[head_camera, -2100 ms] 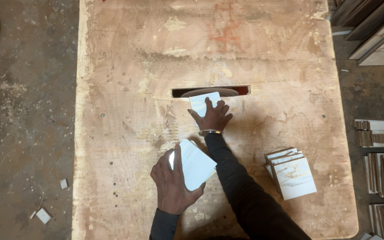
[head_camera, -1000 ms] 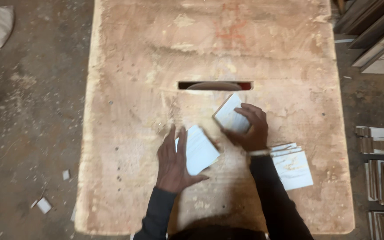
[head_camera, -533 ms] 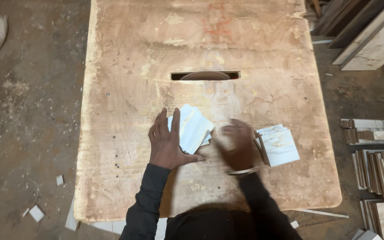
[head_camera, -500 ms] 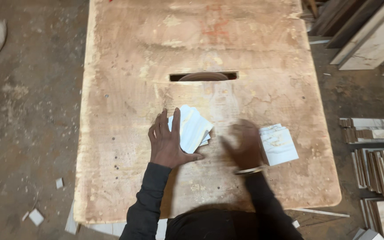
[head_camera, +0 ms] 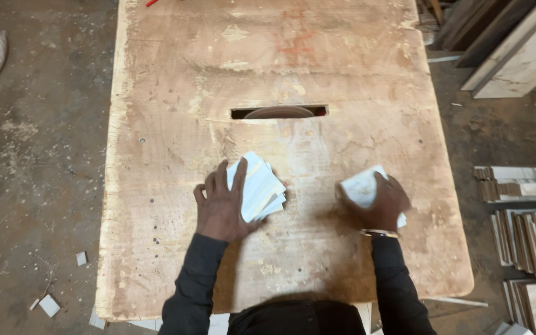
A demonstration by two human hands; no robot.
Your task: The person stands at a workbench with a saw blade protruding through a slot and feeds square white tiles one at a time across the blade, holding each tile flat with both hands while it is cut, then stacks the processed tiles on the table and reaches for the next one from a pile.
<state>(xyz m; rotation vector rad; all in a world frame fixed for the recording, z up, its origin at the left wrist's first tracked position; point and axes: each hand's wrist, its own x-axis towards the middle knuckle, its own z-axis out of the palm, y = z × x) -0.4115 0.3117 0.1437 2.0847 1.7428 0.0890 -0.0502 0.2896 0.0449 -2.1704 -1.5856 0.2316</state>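
The table (head_camera: pixel 175 186) is bare wood, rough and matt, scuffed all over with pale blotchy patches and a faded red smear near the top. The tiles (head_camera: pixel 260 186) under the left hand (head_camera: pixel 221 208) look like smooth white stone or ceramic, slight sheen, dusty edges. Same stuff under the right hand (head_camera: pixel 383 205). Sleeves (head_camera: pixel 190 291) are dark matt cloth. Thin metal bangle (head_camera: pixel 379 233) on the right wrist. Floor (head_camera: pixel 32 186) is gritty, dusty concrete. Slabs (head_camera: pixel 516 56) at upper right look like pale polished stone.
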